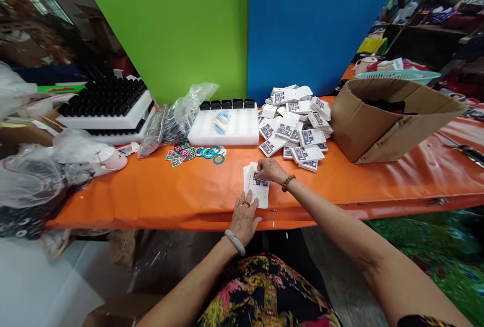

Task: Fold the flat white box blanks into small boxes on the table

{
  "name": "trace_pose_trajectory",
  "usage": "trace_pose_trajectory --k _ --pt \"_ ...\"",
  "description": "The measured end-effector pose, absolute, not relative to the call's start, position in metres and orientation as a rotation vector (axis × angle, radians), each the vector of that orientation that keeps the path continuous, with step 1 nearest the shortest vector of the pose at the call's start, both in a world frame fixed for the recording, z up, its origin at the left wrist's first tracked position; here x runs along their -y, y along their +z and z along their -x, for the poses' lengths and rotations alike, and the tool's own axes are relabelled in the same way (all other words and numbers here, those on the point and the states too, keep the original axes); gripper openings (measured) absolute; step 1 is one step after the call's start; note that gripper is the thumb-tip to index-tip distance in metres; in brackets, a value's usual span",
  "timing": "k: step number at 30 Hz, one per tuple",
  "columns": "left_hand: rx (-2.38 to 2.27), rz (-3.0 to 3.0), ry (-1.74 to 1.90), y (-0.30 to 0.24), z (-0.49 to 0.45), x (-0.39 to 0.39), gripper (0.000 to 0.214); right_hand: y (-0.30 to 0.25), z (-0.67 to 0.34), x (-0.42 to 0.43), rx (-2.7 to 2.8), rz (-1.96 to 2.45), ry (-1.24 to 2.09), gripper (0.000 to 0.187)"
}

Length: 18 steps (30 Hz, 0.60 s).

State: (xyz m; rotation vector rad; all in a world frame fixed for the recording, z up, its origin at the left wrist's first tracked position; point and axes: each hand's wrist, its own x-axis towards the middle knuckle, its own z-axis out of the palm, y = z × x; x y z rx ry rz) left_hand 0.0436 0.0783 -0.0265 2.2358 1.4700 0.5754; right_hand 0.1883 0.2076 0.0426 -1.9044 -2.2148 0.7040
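Note:
A white printed packaging box (260, 197), lying flat like a folded carton, rests near the table's front edge with other white card edges under it. My left hand (244, 218) lies on its lower left part, fingers stretched out and apart. At the upper end of the same box, my right hand (270, 171) has its fingertips pinched together; its fingers cover part of the printed pictures. Beyond my right hand is a heap of white printed boxes (293, 128). Teal rings (218, 159) and small printed cards (181, 155) lie to the left.
A white foam tray (227, 136) with a row of black pieces stands against the green and blue panels. At the right is an open cardboard box (363, 135). More foam trays (108, 115) of black pieces and plastic bags (34, 176) crowd the left end of the orange table (151, 196).

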Motion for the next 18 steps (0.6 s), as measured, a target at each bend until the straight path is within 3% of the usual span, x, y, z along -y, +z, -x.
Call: trace_pose_trajectory --k 4,7,14,18 --pt "-1.452 -1.946 1.027 -0.016 -0.044 -0.088 0.040 0.064 -0.196 -0.185 2.128 1.837 0.651 0.012" --pt "-1.467 -1.698 1.174 -0.001 -0.044 -0.096 0.034 0.071 -0.207 -0.162 2.058 1.778 0.671 0.012" --pt "-1.412 -1.829 1.045 0.014 -0.059 -0.088 0.032 0.051 -0.223 -0.120 1.519 1.631 1.310 0.010" --pt "-1.529 -2.103 0.779 0.012 -0.072 -0.075 0.038 0.042 -0.217 -0.100 1.333 1.535 1.537 0.015"
